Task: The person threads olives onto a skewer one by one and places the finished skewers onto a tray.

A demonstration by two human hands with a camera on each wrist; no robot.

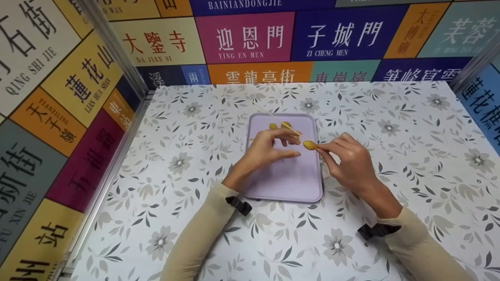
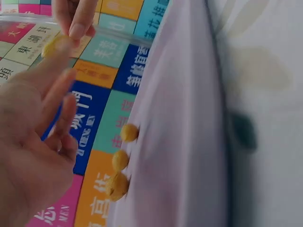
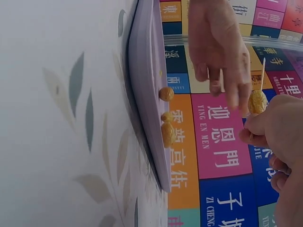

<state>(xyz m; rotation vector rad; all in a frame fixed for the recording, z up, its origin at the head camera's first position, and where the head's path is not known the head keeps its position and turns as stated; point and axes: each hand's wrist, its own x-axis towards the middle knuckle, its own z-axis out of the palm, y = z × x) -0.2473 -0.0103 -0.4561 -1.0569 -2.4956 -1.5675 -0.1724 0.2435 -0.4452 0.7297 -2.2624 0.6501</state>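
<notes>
My right hand (image 1: 351, 164) pinches a thin pale skewer (image 3: 263, 71) between thumb and fingertips, right below a small yellow oval fruit (image 1: 309, 145) threaded on it. From that fruit the bare pointed end runs up and to the left in the head view. My left hand (image 1: 261, 150) hovers over the lilac tray (image 1: 285, 183), thumb and fingers apart, fingertips close beside the skewered fruit. On the tray's far part lie more yellow fruits (image 3: 166, 93), three of them showing in the right wrist view; the left hand partly covers that area in the head view.
The tray lies on a table (image 1: 187, 218) covered with a floral white cloth. Colourful panels (image 1: 250, 39) with large lettering stand behind the table and along both sides. Dark wrist bands (image 1: 239, 205) sit over the beige sleeves.
</notes>
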